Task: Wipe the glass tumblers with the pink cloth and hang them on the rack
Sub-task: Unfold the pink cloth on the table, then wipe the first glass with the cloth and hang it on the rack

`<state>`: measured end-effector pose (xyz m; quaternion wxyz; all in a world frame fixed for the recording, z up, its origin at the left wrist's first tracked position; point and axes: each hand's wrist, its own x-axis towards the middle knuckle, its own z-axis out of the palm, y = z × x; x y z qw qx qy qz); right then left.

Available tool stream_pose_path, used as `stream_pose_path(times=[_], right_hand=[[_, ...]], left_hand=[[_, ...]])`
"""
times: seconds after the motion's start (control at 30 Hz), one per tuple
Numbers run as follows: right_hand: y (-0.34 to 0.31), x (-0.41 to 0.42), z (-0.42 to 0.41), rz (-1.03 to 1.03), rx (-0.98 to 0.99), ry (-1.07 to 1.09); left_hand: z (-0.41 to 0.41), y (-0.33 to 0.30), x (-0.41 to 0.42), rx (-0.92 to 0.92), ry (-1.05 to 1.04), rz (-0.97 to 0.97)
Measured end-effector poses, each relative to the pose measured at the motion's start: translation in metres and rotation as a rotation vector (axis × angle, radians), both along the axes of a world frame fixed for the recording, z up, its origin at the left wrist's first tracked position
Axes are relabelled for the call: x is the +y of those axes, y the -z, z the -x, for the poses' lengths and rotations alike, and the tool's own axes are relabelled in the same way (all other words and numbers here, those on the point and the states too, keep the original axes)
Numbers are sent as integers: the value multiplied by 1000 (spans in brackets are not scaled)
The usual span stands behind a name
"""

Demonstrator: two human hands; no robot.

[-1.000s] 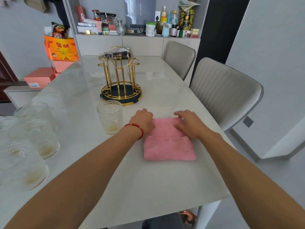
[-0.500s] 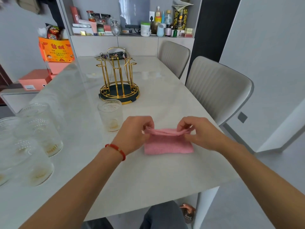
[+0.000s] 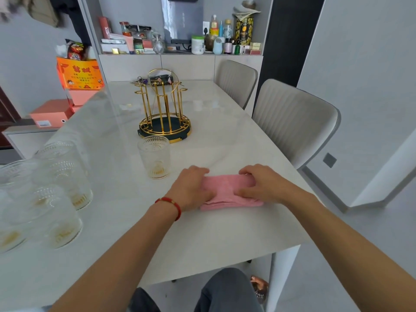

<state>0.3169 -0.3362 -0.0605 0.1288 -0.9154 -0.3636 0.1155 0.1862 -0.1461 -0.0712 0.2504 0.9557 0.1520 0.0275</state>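
**Both hands on the folded pink cloth, tumblers waiting**

I'm seeing the pink cloth (image 3: 227,191) lying folded on the desk (image 3: 202,239) near its front right part, with both hands on top of it. The left hand (image 3: 191,190) is covering the cloth's left end, fingers (image 3: 199,171) bent over the far edge and thumb down at the near side, so it's gripping the fold. The right hand (image 3: 258,183) is sitting on the right end, fingers curling over the far edge too, thumb pressing in on the top of the cloth toward the middle. A red bracelet (image 3: 172,204) is showing on the left wrist.

One glass tumbler (image 3: 154,159) is standing upright just beyond and left of the left hand, apart from it. The gold rack (image 3: 165,109) is standing right behind that tumbler, nothing hanging on its pegs. More tumblers (image 3: 56,190) are clustering at the left edge of the desk, well apart from the hands.

Those left tumblers are blurring badly and getting cut by the frame edge, so I can't count them for sure. The cloth's two ends are hiding under the hands, and the fingertips at the far edge are hard to make out. Two grey chairs (image 3: 292,120) are standing along the right side of the desk.
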Motion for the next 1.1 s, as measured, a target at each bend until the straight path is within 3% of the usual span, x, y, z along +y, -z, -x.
stream_pose_path(times=[0.1,0.2,0.3,0.4,0.47,0.53,0.6,0.73,0.9,1.03,1.1], right_hand=[[-4,4,-2,-35,48,15],[-8,2,-6,-145,216,15],[-14,-3,-7,-476,690,29],[-16,0,4,-858,1237,-9],[-5,13,16,-1091,1531,-43],[6,35,31,-1203,1694,3],[10,55,44,-1224,1724,46],[7,69,49,-1207,1650,93],[4,72,44,-1159,1510,158],[-9,64,35,-1208,1442,232],[-14,63,28,-1219,1357,280]], left_hand=[[-12,-10,4,171,38,-2],[-9,-16,6,135,17,161],[3,-15,11,-4,-10,502],[20,-23,17,-246,-74,1138],[27,-31,20,-315,-93,1305],[31,-35,27,-355,-163,1229],[35,-37,32,-376,-258,1038],[48,-35,35,-466,-361,754],[60,-24,37,-453,-396,807],[70,-14,41,-545,-607,371],[69,-4,53,-557,-703,310]])
